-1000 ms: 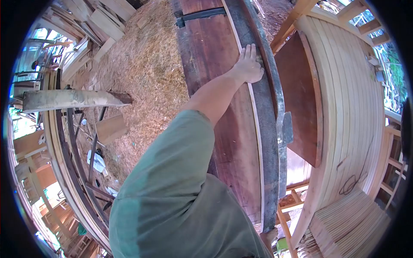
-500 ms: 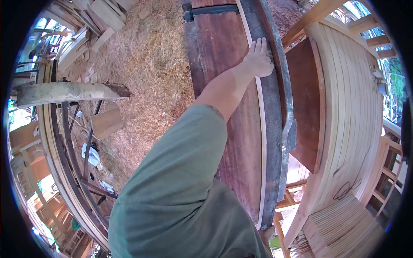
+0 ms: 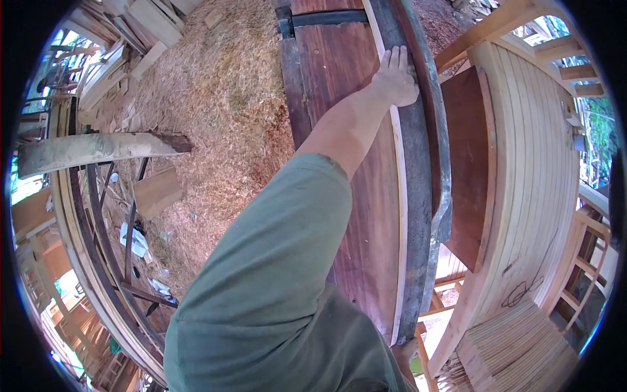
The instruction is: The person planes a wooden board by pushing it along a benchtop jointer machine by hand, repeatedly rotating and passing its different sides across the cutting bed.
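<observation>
Reddish-brown tabletop, pale strip running lengthwise away from the body, its far stretch under left grip, spread flat, nothing clasped; right grip, near strip's close end, couldn't tell.

A long, narrow, pale wooden strip runs lengthwise from the frame's top edge, right of centre, to the lower right of centre. It looks straight-edged and gently curved, lying between a streaked reddish-brown wooden board and a dark grey, worn surface. Its upper part is partly covered.
</observation>
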`<state>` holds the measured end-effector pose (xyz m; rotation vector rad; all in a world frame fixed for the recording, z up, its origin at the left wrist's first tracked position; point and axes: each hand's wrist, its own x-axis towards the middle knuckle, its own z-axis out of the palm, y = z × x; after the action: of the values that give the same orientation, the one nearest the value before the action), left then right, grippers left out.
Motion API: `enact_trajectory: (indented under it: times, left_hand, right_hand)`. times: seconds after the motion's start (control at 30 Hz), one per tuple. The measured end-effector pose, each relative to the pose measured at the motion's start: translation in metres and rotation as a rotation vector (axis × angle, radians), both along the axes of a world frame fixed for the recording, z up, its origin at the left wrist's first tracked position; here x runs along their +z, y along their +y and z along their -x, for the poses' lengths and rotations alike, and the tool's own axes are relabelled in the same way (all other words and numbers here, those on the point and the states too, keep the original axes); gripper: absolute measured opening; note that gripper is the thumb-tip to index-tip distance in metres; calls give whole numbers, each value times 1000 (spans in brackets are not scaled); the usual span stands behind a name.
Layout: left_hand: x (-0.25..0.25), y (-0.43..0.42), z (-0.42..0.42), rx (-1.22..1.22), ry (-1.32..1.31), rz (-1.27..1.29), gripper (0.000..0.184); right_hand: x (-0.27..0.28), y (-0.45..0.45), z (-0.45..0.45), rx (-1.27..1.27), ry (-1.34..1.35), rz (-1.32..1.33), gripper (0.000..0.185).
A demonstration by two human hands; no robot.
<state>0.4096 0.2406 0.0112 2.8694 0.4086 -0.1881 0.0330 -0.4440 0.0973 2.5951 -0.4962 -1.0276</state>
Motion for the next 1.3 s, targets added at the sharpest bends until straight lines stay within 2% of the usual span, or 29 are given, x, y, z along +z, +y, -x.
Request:
enact_trajectory:
  times: [0.4,0.47,0.57,0.67,0.8,0.87,0.93,1.0,1.07,1.2,1.3]
  left_hand:
    - [-11,36,-25,30,-60,9,66]
    - [-2,41,-24,20,-44,32,67]
    - [-9,44,-27,19,-62,48,68]
    - [-8,49,-31,28,-86,45,69]
    - [-21,55,-40,46,-135,34,68]
    - [-11,58,-37,34,-110,52,68]
    - [-15,62,-41,20,-87,66,68]
    - [-31,65,-46,12,-198,26,61]
    - [-30,68,-47,0,-188,29,60]
    - [-4,74,-44,12,-79,67,64]
    - [-15,80,-52,20,-113,43,63]
  right_hand:
    - [-20,-3,-9,59,-75,-168,68]
    - [-26,-11,-5,179,-166,-252,74]
    - [-24,4,-10,136,-131,-112,73]
    - [-18,17,-17,95,-103,-84,73]
    - [-27,5,-13,150,-124,-91,73]
    - [-28,9,-13,195,-166,-144,70]
    - [-26,18,-17,146,-165,-155,69]
    - [-22,24,-21,96,-164,-165,68]
    - [-17,29,-26,52,-32,-147,73]
    - [-21,41,-28,84,-141,-91,67]
    - [-25,34,-28,102,-168,-158,65]
